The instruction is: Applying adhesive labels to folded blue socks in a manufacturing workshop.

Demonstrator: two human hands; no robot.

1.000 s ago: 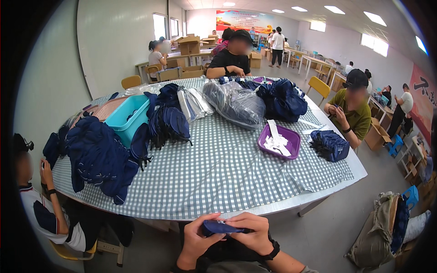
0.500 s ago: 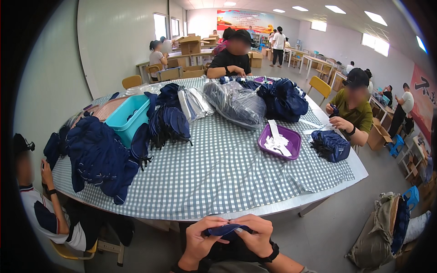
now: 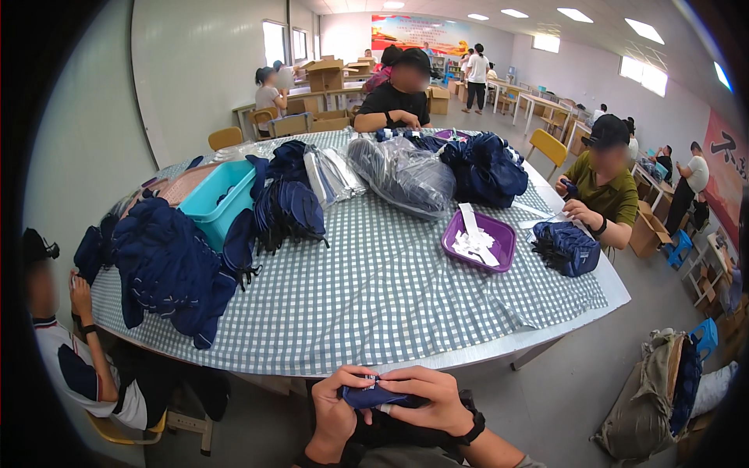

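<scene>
Close to my body, just off the near table edge, my left hand (image 3: 334,409) and my right hand (image 3: 429,399) both grip a small navy cloth piece (image 3: 360,398). The fingertips of both hands meet along its upper edge, where a small white mark shows. My left hand pinches the left end, while the fingers of my right hand lie bent over the right part and cover much of it. The cloth looks folded and rounded; its exact kind cannot be told. Its underside is hidden.
A checked cloth covers the table (image 3: 335,312). On it are a navy garment pile (image 3: 168,265), a turquoise basket (image 3: 204,226), stacked navy pieces (image 3: 289,214), a clear plastic bag (image 3: 409,183) and a purple tray (image 3: 507,253) of white slips. Several people sit around it.
The cloth piece has turned and shifted slightly left, showing more of its outer face and a white mark. My right fingers have moved left, over its top.
</scene>
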